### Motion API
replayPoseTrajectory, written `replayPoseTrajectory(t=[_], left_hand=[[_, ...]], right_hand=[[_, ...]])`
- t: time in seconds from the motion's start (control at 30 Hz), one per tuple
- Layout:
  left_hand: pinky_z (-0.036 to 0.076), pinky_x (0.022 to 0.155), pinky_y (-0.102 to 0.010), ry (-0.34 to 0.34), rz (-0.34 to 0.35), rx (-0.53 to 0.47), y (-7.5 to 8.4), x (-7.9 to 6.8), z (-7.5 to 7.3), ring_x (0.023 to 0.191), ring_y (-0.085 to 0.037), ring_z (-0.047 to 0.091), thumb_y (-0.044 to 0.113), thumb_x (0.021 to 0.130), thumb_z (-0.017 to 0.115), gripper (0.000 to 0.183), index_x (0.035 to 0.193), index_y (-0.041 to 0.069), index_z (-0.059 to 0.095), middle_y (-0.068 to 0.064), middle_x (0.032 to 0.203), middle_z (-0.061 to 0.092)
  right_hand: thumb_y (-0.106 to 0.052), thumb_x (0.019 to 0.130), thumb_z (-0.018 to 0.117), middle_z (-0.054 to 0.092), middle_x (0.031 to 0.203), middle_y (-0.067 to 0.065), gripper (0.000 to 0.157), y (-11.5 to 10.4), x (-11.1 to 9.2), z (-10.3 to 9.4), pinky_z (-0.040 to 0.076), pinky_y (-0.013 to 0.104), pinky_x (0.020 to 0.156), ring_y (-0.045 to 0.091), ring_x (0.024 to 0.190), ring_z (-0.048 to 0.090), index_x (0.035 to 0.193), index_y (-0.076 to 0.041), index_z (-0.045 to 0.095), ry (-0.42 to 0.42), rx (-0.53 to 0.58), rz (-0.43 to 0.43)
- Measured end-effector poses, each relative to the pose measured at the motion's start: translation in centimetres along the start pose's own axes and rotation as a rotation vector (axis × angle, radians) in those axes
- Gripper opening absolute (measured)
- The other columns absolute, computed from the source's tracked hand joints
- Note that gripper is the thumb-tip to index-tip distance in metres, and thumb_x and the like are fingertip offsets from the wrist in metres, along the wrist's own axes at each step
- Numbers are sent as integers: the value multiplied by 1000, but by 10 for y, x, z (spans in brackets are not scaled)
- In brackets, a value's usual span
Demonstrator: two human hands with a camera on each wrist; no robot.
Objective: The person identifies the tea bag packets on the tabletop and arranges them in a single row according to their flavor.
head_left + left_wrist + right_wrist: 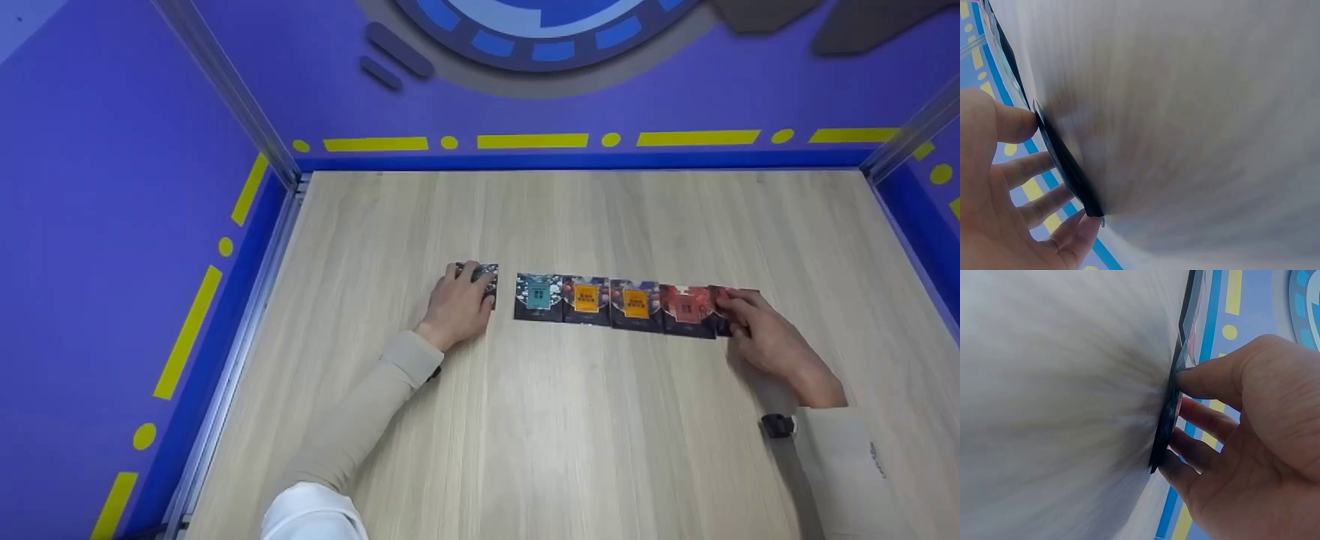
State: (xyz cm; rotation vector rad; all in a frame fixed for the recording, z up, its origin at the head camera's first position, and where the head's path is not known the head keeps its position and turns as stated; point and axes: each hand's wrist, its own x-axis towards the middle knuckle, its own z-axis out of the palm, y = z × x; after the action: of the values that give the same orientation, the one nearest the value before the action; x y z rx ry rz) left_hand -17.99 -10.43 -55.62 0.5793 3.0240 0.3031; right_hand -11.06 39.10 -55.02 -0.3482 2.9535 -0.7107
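My left hand (459, 304) lies over a dark printed sachet (490, 280), left of a row. In the left wrist view the thumb is at one end of this sachet (1067, 166) and the little finger at the other. Right of it lie a teal-labelled sachet (538, 297), two orange-labelled sachets (586, 300) and a red-labelled sachet (688, 310), side by side. At the row's right end my right hand (776, 341) holds another red-and-dark sachet (724, 325) by its edges, low against the table. Its face is mostly hidden by the fingers.
The wooden table (570, 435) runs up to a purple back wall (540, 112) with yellow marks. A purple side panel (112, 225) with a metal rail stands along the left edge, and another panel (930, 180) on the right.
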Motion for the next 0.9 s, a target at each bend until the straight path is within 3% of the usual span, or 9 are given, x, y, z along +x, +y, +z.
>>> replayPoseTrajectory(t=[0.9], left_hand=[[56,105,-53,-24,62,-2,25,0,4,138,-42,51,33,109,54,47,152,13,60,-17,158,51]], right_hand=[[7,98,55,40,157,32,50,0,-1,0,44,73,104,60,138,46,148,12,53,8,8,12]])
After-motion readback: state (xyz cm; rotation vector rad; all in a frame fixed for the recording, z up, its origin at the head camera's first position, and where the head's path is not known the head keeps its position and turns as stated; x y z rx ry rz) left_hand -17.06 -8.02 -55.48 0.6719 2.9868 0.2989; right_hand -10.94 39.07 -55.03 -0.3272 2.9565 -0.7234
